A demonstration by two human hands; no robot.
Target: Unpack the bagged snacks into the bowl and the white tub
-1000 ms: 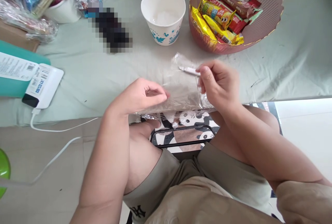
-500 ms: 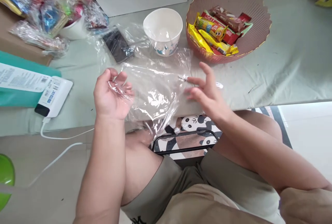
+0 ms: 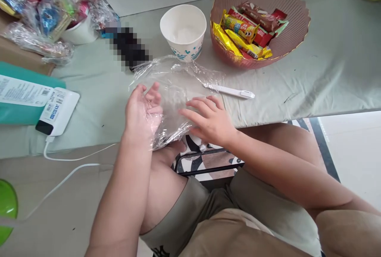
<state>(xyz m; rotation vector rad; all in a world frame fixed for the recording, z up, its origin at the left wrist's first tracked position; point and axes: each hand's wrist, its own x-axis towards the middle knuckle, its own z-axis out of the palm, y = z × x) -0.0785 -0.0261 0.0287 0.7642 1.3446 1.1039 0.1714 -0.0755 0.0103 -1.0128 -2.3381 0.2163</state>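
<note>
A clear plastic bag (image 3: 175, 86) lies crumpled at the near edge of the cloth-covered table (image 3: 327, 82). My left hand (image 3: 143, 110) is turned palm up with its fingers spread, and the bag's film lies over the palm. My right hand (image 3: 208, 120) has its fingers stretched out flat, the fingertips touching the bag's right side. A thin white strip (image 3: 232, 91) lies on the cloth just right of the bag, apart from both hands. Both hands are above my knees.
Behind the bag stand a white paper cup (image 3: 183, 30) and a pink ribbed bowl (image 3: 297, 30) of wrapped snacks (image 3: 244, 30). A white power bank (image 3: 58, 110) with cable, a teal box (image 3: 18, 94) and wrapped bags (image 3: 38, 14) sit at the left.
My right hand let go of the white strip, which now lies on the cloth. My left hand opened against the bag, and both hands came down onto it at the table edge.
</note>
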